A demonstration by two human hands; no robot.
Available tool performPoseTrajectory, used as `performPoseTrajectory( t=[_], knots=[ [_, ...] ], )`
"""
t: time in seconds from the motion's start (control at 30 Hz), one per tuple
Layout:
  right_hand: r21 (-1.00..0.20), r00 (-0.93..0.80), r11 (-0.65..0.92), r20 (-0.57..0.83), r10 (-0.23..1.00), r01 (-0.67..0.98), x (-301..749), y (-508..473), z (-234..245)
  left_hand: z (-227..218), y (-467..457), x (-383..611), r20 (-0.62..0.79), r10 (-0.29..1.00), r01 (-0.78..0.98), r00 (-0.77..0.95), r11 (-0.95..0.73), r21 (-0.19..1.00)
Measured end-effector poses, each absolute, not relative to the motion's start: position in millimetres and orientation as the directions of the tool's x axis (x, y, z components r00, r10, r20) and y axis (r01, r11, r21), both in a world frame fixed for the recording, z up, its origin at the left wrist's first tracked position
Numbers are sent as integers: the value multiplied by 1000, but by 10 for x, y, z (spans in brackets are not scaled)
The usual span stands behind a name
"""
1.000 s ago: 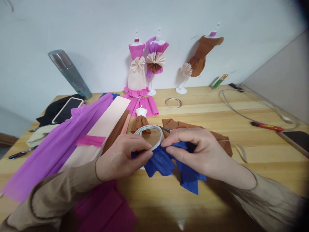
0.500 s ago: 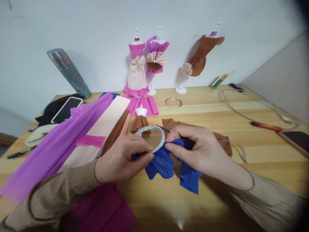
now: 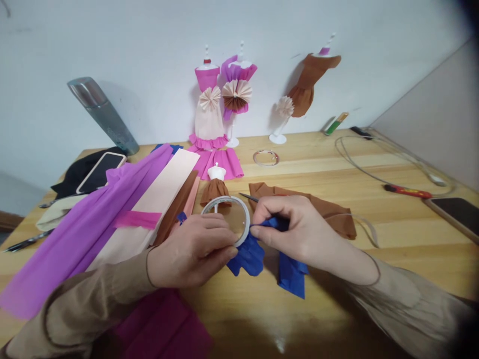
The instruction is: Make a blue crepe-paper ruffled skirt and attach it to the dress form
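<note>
My left hand (image 3: pixel 196 249) is closed, thumb and fingers gripping the lower edge of a roll of tape (image 3: pixel 245 212) with a clear middle. Gathered blue crepe paper (image 3: pixel 247 258) hangs below the roll; part of it runs behind my left hand. With thumb and forefinger, my right hand (image 3: pixel 295 229) pinches the upper edge of this paper just right of the roll. A dark pointed tip (image 3: pixel 249 197) shows behind my right fingers; whether it is held or lies on the table, I cannot tell. Behind the roll stands a small white dress form (image 3: pixel 216 173) wearing a brown skirt (image 3: pixel 214 192).
Purple crepe paper (image 3: pixel 130 189) and cream strips (image 3: pixel 168 179) lie at left. Brown paper (image 3: pixel 337 214) lies right. Dressed forms (image 3: pixel 208 117) stand along the wall near a spray can (image 3: pixel 105 117). A red-handled tool (image 3: pixel 407 192), cable (image 3: pixel 352 162) and phone (image 3: pixel 454 214) are at far right.
The tape roll has shifted slightly left and tilted more upright between my hands. A bit of blue paper now shows above my left hand. My right hand still pinches the blue paper.
</note>
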State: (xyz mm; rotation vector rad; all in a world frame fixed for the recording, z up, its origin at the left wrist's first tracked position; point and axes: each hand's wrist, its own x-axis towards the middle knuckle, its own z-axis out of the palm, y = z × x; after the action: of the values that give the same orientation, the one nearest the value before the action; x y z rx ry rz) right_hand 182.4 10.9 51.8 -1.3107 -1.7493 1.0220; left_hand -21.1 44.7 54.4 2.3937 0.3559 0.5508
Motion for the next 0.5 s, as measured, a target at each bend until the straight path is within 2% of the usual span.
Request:
performPoseTrajectory(
  t=[0.17, 0.27, 0.37, 0.5],
  knots=[
    [-959, -315, 114, 27, 949, 261, 1964, 170, 612, 566, 533, -281, 325, 472, 108, 820, -684, 721],
    [-970, -340, 72, -11, 940, 231, 2069, 220, 648, 594, 584, -340, 308, 542, 124, 782, -619, 776],
    [-960, -347, 69, -31, 937, 272, 2130, 278, 633, 638, 632, -393, 198, 601, 151, 774, -479, 865],
    [-949, -330, 82, -24, 944, 304, 2151, 327, 617, 700, 702, -437, 26, 507, 149, 862, -301, 942]
  ],
)
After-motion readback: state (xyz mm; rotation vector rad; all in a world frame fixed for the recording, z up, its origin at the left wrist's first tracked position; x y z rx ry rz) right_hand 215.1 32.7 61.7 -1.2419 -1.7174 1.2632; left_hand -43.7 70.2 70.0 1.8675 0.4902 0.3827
